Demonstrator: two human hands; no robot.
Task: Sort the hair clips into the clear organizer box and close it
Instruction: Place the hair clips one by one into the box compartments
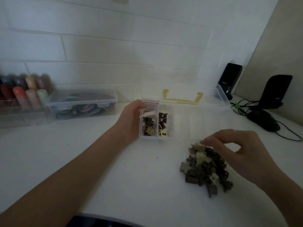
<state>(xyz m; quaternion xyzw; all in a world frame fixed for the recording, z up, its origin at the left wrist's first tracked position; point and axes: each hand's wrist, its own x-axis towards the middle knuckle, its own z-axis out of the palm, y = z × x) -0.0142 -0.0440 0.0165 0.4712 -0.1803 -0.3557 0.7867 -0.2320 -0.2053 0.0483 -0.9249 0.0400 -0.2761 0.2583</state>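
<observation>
A clear organizer box (188,122) lies open in the middle of the white desk, its lid (205,94) with yellow latches tipped back against the wall. Its two left compartments hold several small brown and cream hair clips (155,125). My left hand (131,118) grips the box's left wall, thumb over the rim. A pile of brown, dark and cream hair clips (206,167) lies on the desk to the right. My right hand (242,151) hovers over the pile, fingers curled, fingertips touching the top clips; whether it pinches one is unclear.
A closed clear box (83,104) of coloured round items sits at the back left, beside a clear rack of coloured bottles (21,94). At the back right stand two black speakers (277,92), a black mouse (264,120) and cables.
</observation>
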